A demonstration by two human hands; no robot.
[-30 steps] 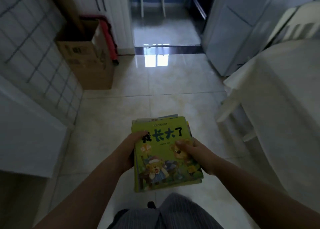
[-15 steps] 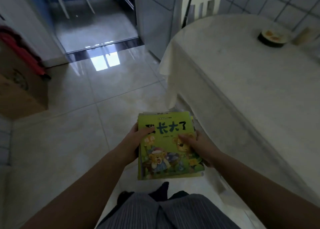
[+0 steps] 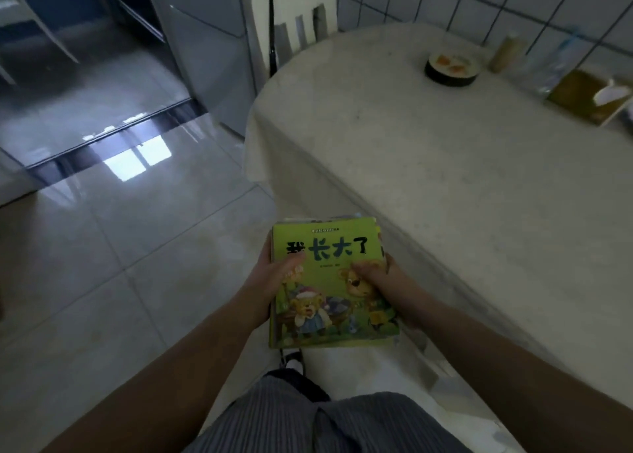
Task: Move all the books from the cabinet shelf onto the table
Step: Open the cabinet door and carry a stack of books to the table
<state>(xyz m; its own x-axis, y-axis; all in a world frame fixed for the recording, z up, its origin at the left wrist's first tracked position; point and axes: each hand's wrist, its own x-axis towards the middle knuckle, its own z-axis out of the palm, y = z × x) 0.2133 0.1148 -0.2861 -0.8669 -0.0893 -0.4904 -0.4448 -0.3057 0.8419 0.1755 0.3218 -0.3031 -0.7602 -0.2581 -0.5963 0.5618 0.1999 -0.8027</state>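
Observation:
I hold a stack of thin books flat in front of me, above the floor. The top cover is green with black characters and cartoon bears. My left hand grips the stack's left edge, thumb on the cover. My right hand grips the right edge, thumb on the cover too. The table, covered with a pale cloth, stretches away to the right, its near edge just right of the stack. The cabinet shelf is out of view.
On the table's far side stand a dark round bowl, a small bottle and a yellowish tissue box. A white chair is at the table's far end, beside a grey fridge. Glossy tiled floor lies to the left.
The view has swung right: the cardboard box and left wall are gone, and the table now fills the right side, closer to the books. Both hands keep the same hold.

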